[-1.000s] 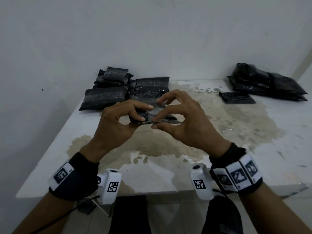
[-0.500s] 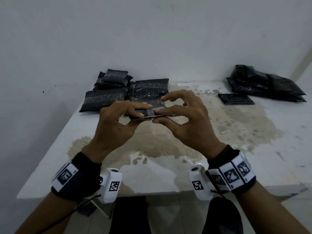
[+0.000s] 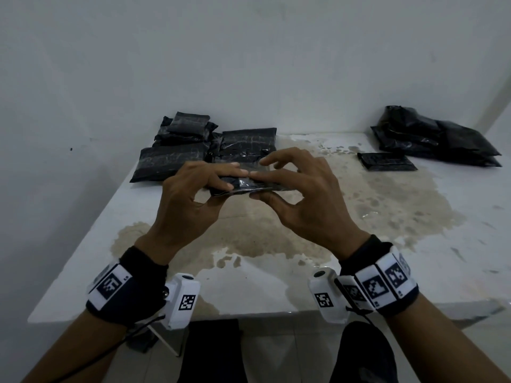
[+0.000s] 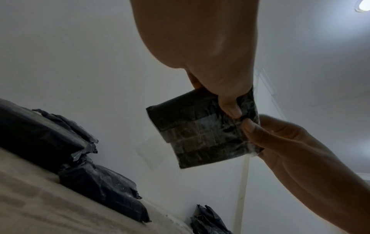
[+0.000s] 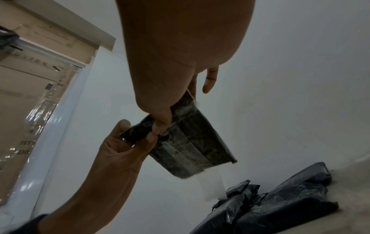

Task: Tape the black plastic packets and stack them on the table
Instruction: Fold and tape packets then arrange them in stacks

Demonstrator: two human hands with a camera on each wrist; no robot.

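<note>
A small flat black plastic packet (image 3: 243, 186) wrapped in clear tape hangs in the air above the table (image 3: 262, 283), held level between both hands. My left hand (image 3: 218, 189) pinches its left edge, thumb under and fingers on top. My right hand (image 3: 258, 186) pinches the near edge, index finger laid along the top, other fingers lifted. From below, the packet (image 4: 202, 136) shows shiny tape strips, and the thumbs of both hands meet at one corner. The same packet (image 5: 192, 147) appears in the right wrist view.
A stack of taped black packets (image 3: 204, 147) sits at the table's back left. Loose black bags (image 3: 437, 136) lie at the back right, with one flat packet (image 3: 387, 161) in front of them. A brown stain (image 3: 276, 230) covers the table's middle. A white wall stands behind.
Both hands have lifted the packet slightly and turned it flatter. The right index finger now lies along its top.
</note>
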